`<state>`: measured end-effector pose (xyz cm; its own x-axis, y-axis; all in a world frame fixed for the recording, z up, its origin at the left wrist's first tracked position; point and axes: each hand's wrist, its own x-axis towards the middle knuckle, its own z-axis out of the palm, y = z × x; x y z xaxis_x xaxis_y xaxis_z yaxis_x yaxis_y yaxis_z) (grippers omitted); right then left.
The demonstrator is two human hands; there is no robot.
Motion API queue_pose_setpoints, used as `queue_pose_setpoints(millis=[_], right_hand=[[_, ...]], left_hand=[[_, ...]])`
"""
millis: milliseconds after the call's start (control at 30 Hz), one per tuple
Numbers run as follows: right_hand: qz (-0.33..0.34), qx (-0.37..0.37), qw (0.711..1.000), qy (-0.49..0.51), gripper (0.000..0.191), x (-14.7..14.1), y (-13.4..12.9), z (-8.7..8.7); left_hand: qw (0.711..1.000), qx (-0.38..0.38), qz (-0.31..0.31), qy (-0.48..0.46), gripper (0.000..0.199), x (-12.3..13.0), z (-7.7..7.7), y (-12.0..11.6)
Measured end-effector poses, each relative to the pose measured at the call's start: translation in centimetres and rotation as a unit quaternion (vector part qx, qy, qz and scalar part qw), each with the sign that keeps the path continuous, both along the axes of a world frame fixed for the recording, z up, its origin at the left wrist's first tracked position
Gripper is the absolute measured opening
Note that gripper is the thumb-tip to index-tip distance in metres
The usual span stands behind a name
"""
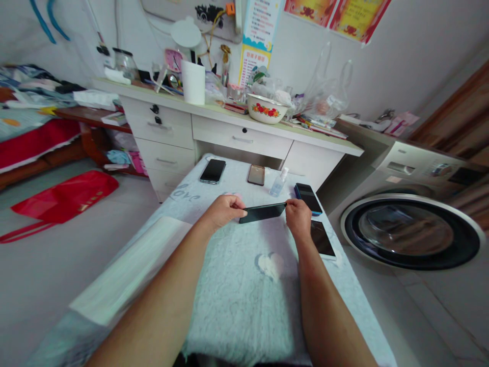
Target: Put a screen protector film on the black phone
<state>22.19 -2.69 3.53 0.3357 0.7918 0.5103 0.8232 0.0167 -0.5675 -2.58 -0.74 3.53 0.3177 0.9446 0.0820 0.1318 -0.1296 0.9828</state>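
Dark phone [263,213] held between both hands [228,210].

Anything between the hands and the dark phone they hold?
Nothing visible: the left hand and right hand grip the dark phone directly, at opposite ends. The spray bottle stands beyond it.

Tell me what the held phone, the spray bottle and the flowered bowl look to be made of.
The held phone looks glass-fronted: dark, smooth, with a soft sheen. The spray bottle seems to be clear, glossy plastic, since the cloth tints through it. The flowered bowl is shiny white, perhaps enamelled metal, though glazed ceramic is possible.
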Motion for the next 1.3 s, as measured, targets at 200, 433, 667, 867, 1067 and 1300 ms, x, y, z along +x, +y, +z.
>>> queue_pose_setpoints(millis=[200, 433, 667, 867, 1067, 1300], right_hand=[[0.002, -0.068, 0.989, 0.134, 0.035, 0.1, 0.0, -0.5], [0.023, -0.037, 0.976, 0.216, 0.036, 0.1, 0.3, -1.2], [0.029, -0.029, 0.97, 0.239, 0.034, 0.1, 0.4, -1.3], [0.025, -0.082, 0.966, 0.246, 0.031, -0.1, 0.2, -1.4], [0.03, -0.081, 0.96, 0.267, 0.031, -0.1, 0.5, -1.8], [0.024, -0.042, 0.969, 0.243, 0.033, 0.2, 0.4, -1.4]], left_hand=[[1.0, -0.004, -0.002, -0.001, 0.014, 0.1, 0.2, -0.1], [1.0, 0.006, 0.003, 0.002, 0.013, 0.1, 0.1, 0.0], [1.0, 0.002, 0.01, 0.006, 0.014, 0.2, 0.3, -0.1], [1.0, 0.015, 0.007, 0.008, 0.012, 0.2, 0.1, 0.0], [1.0, 0.019, 0.008, 0.011, 0.013, 0.1, 0.2, 0.0], [0.999, 0.031, 0.013, 0.026, 0.016, 0.4, 0.0, 0.0]])
